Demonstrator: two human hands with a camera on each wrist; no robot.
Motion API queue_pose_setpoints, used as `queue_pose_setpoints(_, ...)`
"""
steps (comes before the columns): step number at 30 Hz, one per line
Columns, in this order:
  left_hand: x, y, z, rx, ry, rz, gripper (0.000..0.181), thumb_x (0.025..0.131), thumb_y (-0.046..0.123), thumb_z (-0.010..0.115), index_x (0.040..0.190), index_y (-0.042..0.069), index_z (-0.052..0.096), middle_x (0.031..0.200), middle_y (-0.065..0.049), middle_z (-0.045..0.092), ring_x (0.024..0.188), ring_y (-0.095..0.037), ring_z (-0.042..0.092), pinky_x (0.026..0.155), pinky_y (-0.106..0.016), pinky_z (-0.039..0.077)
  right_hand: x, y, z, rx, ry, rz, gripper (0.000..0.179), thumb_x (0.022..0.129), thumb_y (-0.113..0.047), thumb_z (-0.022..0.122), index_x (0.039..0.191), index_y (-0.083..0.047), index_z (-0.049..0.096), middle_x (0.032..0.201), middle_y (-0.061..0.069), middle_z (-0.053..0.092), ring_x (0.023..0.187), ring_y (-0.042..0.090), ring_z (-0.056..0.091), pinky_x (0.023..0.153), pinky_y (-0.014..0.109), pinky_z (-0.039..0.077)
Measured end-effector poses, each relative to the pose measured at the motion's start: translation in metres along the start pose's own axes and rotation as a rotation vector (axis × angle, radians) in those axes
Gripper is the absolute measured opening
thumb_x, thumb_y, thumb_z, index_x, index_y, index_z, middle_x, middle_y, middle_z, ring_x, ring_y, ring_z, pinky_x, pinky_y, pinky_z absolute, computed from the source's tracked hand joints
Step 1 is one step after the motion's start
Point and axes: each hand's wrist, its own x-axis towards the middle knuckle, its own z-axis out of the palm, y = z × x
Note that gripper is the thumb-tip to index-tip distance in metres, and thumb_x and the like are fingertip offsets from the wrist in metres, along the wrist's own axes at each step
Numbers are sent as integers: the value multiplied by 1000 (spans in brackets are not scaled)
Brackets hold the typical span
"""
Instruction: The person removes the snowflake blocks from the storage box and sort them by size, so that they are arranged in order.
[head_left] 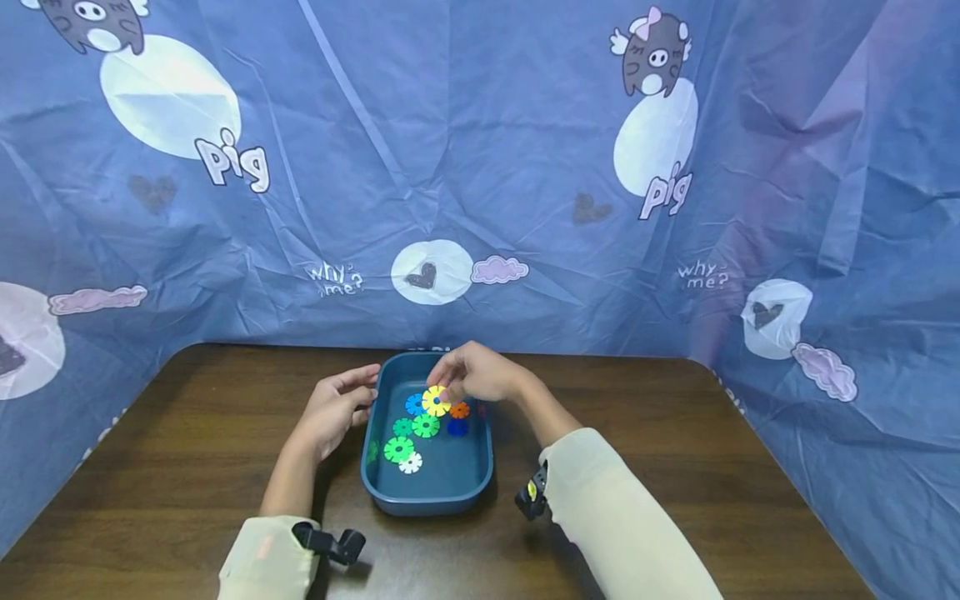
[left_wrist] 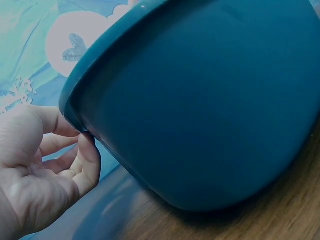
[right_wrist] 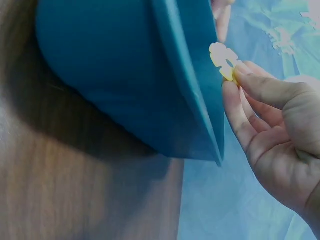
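Blue tray (head_left: 450, 487) holds 6 toy gears; right hand (head_left: 480, 375) pinches yellow gear (head_left: 436, 401).

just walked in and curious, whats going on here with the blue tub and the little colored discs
A person sits at a wooden table with a blue tub in front of them. Their right hand pinches a yellow notched disc above the tub. Their left hand touches the tub's left rim with its fingertips. More discs lie inside: a blue disc, an orange disc, green discs and a white disc.
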Motion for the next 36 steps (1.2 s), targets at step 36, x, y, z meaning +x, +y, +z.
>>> queue_pose_setpoints(36, 1, 1, 2, -13, 14, -20, 55, 92, -3, 53, 147, -3, 50, 142, -21, 49, 100, -14, 62, 76, -24, 57, -32, 105, -15, 428, 750, 192, 18, 92, 12, 65, 109, 15, 67, 92, 19, 71, 76, 16, 69, 73, 33, 62)
